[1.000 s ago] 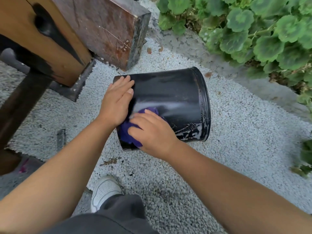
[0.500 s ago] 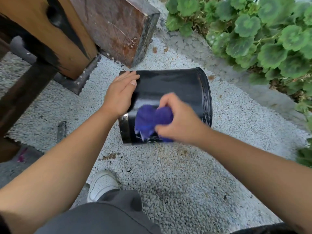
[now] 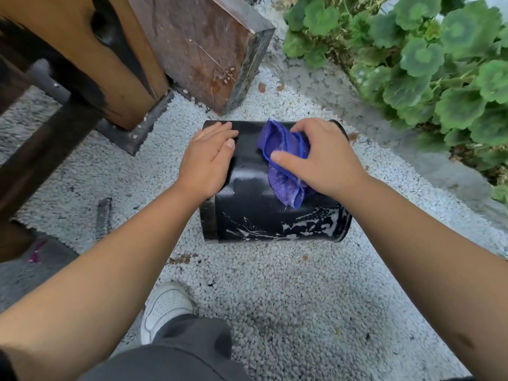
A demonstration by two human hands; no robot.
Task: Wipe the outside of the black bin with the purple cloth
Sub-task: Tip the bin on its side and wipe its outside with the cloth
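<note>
Head view showed the bin (image 3: 261, 210) lying on its side on white gravel (image 3: 275, 284), base toward the left and rim toward the right, just in front of a wooden post (image 3: 90, 50) and a stone block (image 3: 203, 48). The left hand (image 3: 206, 160) lay flat on the upper wall near the base, fingers straight, steadying it. The right hand (image 3: 321, 158) held the cloth (image 3: 283, 160), its grip pinched on the bunched folds and pressed against the top of the wall near the rim.

Judging by its gloss and thin wall, the bin was probably light plastic, stiff enough to push against. Being round, it would tend to roll on loose gravel, so the flat hold near the base seemed sensible. White wet streaks marked the lower wall, and the surface was likely slippery there. The cloth was soft and limp, with a loose tail hanging below the hand; bunching it kept pressure under the palm. Green leaves (image 3: 439, 64) grew well apart, at upper right.
</note>
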